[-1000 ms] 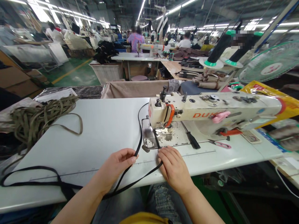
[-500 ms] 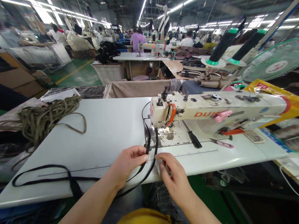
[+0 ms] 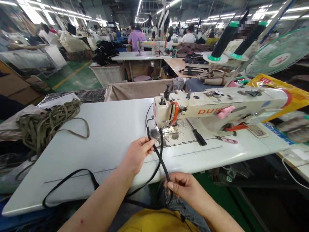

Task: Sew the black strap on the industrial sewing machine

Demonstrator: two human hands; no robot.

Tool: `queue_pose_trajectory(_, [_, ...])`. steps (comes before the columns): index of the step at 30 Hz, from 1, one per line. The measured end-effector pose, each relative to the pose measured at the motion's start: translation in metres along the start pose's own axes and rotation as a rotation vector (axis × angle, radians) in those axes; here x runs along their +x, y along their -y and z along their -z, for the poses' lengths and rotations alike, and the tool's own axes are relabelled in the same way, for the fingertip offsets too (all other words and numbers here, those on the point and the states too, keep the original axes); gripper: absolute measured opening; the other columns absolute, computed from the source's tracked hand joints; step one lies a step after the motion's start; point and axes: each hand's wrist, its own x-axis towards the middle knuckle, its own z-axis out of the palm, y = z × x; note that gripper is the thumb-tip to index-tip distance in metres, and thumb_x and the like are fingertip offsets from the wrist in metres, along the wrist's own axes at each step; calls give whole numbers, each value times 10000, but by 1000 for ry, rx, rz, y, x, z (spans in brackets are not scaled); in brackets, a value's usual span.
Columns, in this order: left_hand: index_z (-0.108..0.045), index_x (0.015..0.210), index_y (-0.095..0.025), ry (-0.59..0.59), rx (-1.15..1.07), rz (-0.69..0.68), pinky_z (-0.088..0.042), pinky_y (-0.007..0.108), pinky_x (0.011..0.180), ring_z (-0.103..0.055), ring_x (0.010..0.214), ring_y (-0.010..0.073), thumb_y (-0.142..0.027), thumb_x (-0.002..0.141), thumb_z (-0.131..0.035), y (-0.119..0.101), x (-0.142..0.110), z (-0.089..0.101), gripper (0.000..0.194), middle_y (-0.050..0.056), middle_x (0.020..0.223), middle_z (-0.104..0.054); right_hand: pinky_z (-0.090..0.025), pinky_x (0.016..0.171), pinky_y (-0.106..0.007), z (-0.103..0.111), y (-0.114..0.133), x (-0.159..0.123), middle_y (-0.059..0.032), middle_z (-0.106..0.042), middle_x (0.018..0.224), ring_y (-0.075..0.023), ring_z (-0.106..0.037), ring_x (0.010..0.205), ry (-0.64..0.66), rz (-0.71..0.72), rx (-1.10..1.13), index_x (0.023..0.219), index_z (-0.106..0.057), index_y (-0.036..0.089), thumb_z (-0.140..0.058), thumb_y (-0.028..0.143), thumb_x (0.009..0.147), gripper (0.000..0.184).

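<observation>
A long black strap (image 3: 160, 158) runs from behind the cream sewing machine (image 3: 217, 109) past its presser foot and down off the table's front edge. My left hand (image 3: 137, 153) pinches the strap near the machine's needle plate (image 3: 169, 137). My right hand (image 3: 184, 187) is closed on the same strap lower down, in front of the table edge above my lap. More of the strap loops across the white table (image 3: 108, 129) toward the left front (image 3: 70, 175).
A tangled heap of olive straps (image 3: 43, 124) lies at the table's left. A black-handled screwdriver (image 3: 199, 138) and pink snips (image 3: 227, 139) lie by the machine. A fan (image 3: 277, 58), thread cones (image 3: 220, 43) and a yellow bag (image 3: 289, 96) stand right. Other workers sit at machines behind.
My right hand has come off the table and pulled back toward my lap with the strap. My left hand has moved forward toward the needle plate. The strap's left loop slid rightward.
</observation>
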Motion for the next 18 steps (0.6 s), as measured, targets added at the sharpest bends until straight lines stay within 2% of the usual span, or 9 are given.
queue_pose_trajectory(3, [-789,809,-145,-23,64,-20,-442,238,636,-529,615,99,-447,707,-868,0,15,10,329,8,654,-643,-304,573,-240,12,-8,-13,-2,-621,691,-95,-428,591,2,-46,-36,878,-747,147,-762,641,823,497])
queue_pose_trajectory(7, [-815,830,-137,-7,126,-34,-461,265,642,-558,608,119,-465,702,-862,1,24,15,356,22,636,-659,-321,590,-250,21,-14,-24,2,-581,676,-110,-436,623,-12,-58,-97,801,-730,146,-745,635,831,490])
queue_pose_trajectory(12, [-813,800,-128,9,169,-36,-473,271,630,-564,599,122,-455,673,-874,2,26,12,356,25,622,-657,-364,651,-267,26,-16,-29,19,-504,662,-127,-436,665,-92,-27,-200,671,-615,169,-722,606,836,479])
queue_pose_trajectory(18, [-814,790,-125,14,167,-52,-490,274,629,-573,610,128,-468,667,-876,4,24,10,370,31,627,-660,-364,657,-270,29,-19,-29,10,-527,690,-142,-463,689,-102,-36,-301,685,-588,183,-684,549,851,414])
